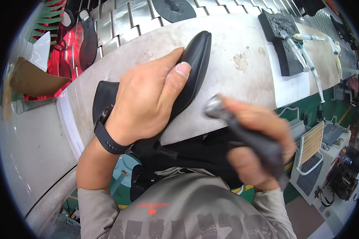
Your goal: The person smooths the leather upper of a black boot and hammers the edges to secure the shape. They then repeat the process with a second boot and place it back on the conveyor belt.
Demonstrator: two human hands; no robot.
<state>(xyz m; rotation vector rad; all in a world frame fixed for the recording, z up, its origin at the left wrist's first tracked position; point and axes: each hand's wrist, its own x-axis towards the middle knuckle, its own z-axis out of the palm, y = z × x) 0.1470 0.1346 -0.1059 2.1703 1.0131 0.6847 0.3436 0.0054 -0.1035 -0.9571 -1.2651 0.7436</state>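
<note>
My left hand (145, 93), with a black watch on its wrist, is closed around a black pointed shoe (196, 67). The toe points up and away to the right; the shoe's back part shows left of my wrist, and its middle is hidden under my fingers. To the right, my right hand (273, 125) is wrapped round the dark handle of a hammer (253, 137). Its rounded metal head faces left, apart from the shoe. Motion blurs this hand and the hammer.
A pale, stained worktable (243, 83) lies under the shoe. At right, a black foam block (289, 59) holds syringes (295, 49). Beyond the table runs a metal slatted conveyor (119, 24) bearing a black sole (173, 8). Brown cardboard (38, 81) stands left; a slatted chair (311, 147) stands right.
</note>
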